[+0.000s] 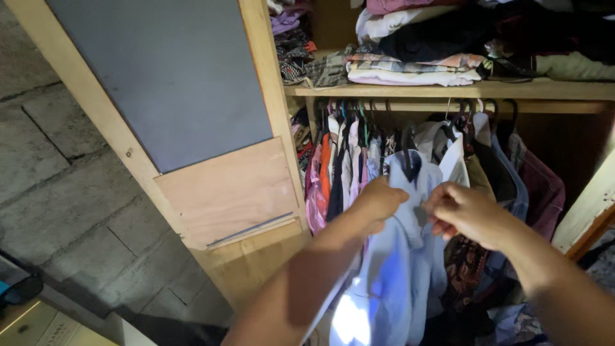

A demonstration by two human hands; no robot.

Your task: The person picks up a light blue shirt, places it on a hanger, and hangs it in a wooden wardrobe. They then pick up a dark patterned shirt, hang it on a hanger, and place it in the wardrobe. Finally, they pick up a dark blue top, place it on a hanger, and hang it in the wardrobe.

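Observation:
A light blue shirt (397, 275) hangs on a dark hanger (408, 148) in front of an open wardrobe. My left hand (379, 200) grips the shirt's front near the collar on its left side. My right hand (466, 213) pinches the shirt's front edge on the right side, just below the collar. The two hands are close together at chest height of the shirt. Behind it several shirts on hangers (339, 166) fill the wooden rail (551, 106).
The wardrobe's open wooden door (224, 186) with a grey panel stands at the left. A shelf (448, 90) above the rail carries stacks of folded clothes (410, 69). A stone block wall (57, 192) is at far left; a second door edge (589, 205) at right.

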